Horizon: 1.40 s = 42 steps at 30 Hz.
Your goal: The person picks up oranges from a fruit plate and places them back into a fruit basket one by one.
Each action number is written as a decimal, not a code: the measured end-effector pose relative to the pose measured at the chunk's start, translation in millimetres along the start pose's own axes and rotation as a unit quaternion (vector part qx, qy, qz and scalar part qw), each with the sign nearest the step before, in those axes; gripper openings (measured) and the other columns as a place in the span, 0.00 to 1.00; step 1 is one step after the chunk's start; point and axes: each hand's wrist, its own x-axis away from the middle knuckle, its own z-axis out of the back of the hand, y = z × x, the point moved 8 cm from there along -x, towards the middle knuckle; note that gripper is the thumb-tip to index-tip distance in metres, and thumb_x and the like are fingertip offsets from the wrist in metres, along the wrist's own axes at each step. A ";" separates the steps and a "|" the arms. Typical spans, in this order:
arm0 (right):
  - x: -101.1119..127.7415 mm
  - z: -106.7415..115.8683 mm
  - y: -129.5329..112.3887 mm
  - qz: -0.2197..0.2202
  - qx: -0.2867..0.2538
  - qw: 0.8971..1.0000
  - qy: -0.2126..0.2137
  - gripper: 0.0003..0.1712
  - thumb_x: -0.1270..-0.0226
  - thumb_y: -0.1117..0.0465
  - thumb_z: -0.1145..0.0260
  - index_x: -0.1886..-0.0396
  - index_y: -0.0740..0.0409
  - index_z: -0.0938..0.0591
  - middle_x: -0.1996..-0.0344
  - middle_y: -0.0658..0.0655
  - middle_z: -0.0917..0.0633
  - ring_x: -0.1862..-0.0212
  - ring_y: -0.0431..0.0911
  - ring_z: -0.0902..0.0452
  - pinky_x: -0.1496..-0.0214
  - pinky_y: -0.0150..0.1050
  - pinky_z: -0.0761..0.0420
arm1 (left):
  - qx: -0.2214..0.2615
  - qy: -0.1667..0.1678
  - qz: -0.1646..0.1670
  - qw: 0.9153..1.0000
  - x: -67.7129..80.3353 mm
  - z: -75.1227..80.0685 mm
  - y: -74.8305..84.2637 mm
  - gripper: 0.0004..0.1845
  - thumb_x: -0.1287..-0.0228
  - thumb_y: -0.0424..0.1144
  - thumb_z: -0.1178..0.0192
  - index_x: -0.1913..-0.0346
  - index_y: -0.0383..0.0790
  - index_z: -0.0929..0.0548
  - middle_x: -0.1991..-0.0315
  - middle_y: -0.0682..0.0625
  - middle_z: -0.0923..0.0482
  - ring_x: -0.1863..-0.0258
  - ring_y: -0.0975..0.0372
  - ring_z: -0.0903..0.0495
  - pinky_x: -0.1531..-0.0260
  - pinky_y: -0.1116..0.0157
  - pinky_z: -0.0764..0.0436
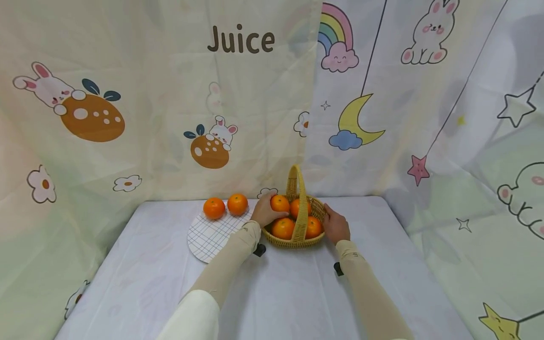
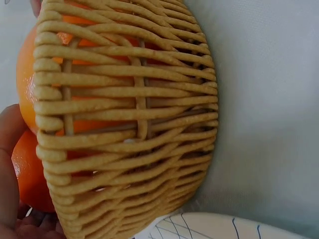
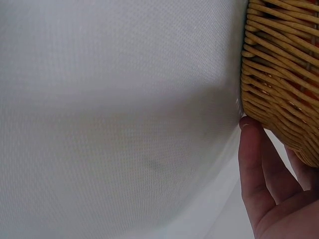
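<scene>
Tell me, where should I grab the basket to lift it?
Probably the arched handle at its top, from above: it stands upright over the middle of the basket, clear of the oranges, so the load should hang level.

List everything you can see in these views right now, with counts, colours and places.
oranges on plate: 2, orange, far edge of the plate
oranges in basket: 4, orange, one under the left hand
basket: 1, tan wicker with handle, table centre
plate: 1, white with grid lines, left of basket
tablecloth: 1, white, covers table
backdrop: cartoon print, behind table
left hand: grips an orange
right hand: against the basket's right side
</scene>
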 end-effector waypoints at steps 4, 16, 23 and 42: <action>0.0 0.4 -0.9 -0.003 -0.005 1.000 0.000 0.27 0.23 0.61 0.53 0.27 0.55 0.34 0.36 0.63 0.26 0.69 0.53 0.26 0.65 0.46 0.23 | -0.001 0.005 0.000 1.000 0.4 1.7 1.1 0.50 0.53 0.52 0.23 0.28 0.39 0.36 0.34 0.43 0.31 0.39 0.52 0.29 0.36 0.55 0.32; 0.8 -1.9 -1.2 -0.019 -0.001 1.000 -0.013 0.27 0.23 0.60 0.53 0.26 0.54 0.36 0.36 0.63 0.27 0.72 0.52 0.28 0.69 0.42 0.25 | 0.021 0.013 -0.018 1.000 4.9 6.4 2.6 0.37 0.43 0.36 0.29 0.31 0.35 0.32 0.38 0.43 0.26 0.37 0.53 0.29 0.35 0.57 0.33; 0.3 -2.2 -0.4 -0.022 0.001 1.000 -0.019 0.27 0.23 0.60 0.53 0.26 0.53 0.37 0.35 0.63 0.27 0.70 0.51 0.27 0.67 0.41 0.25 | 0.046 0.012 -0.013 0.999 7.2 10.8 2.5 0.36 0.43 0.37 0.29 0.33 0.35 0.30 0.39 0.43 0.25 0.39 0.53 0.28 0.36 0.57 0.31; 1.9 -1.9 -0.8 -0.016 0.000 1.000 -0.009 0.27 0.23 0.60 0.53 0.26 0.54 0.36 0.36 0.64 0.27 0.64 0.55 0.24 0.64 0.46 0.23 | 0.112 0.049 -0.019 0.992 13.1 43.2 -8.7 0.33 0.45 0.39 0.27 0.37 0.32 0.27 0.40 0.38 0.25 0.38 0.46 0.29 0.36 0.54 0.31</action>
